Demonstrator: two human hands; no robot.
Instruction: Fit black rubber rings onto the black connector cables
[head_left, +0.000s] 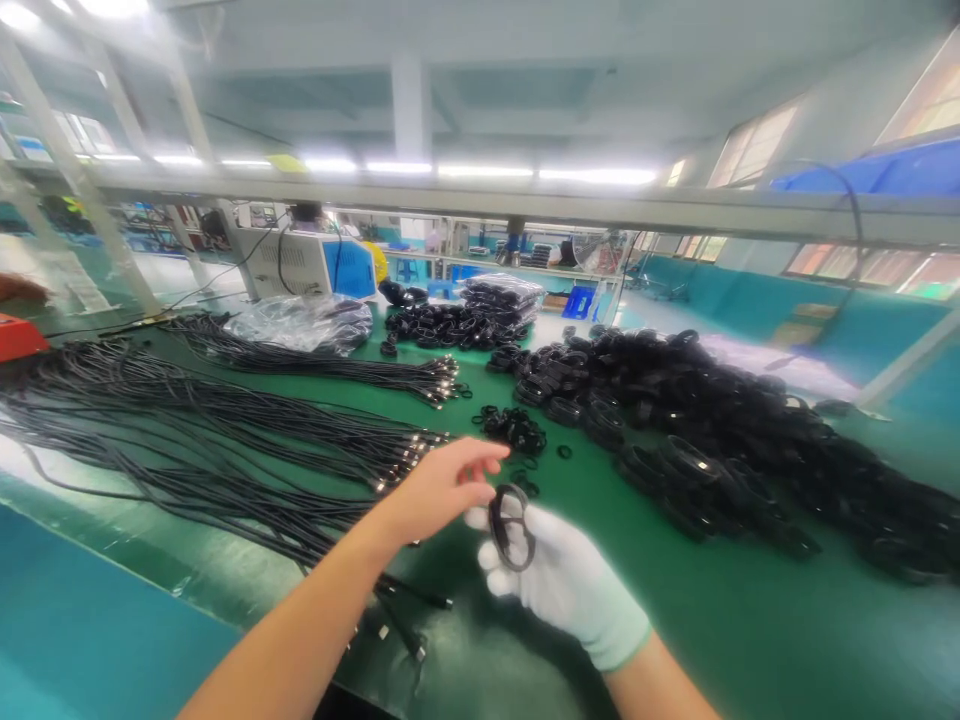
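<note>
A small coil of black cable (511, 528) is gripped in my right hand (555, 570), which wears a white glove. My left hand (442, 485) is bare and sits just left of the coil's top. Its thumb is close to the coil, though I cannot tell whether it touches. The index finger stretches out above the thumb with a gap between them. Beyond my hands lies a small heap of black rings (517, 430) on the green table mat (577, 650). Left of my left hand, long straight black cables (262, 410) end in metal connectors.
A large pile of coiled black cables (675, 410) covers the right side, and more coils (450, 325) lie at the back. Clear plastic bags (300, 322) rest near a blue-and-white machine (315, 265). A shelf beam (480, 200) crosses above the table. Something red (21, 337) stands far left.
</note>
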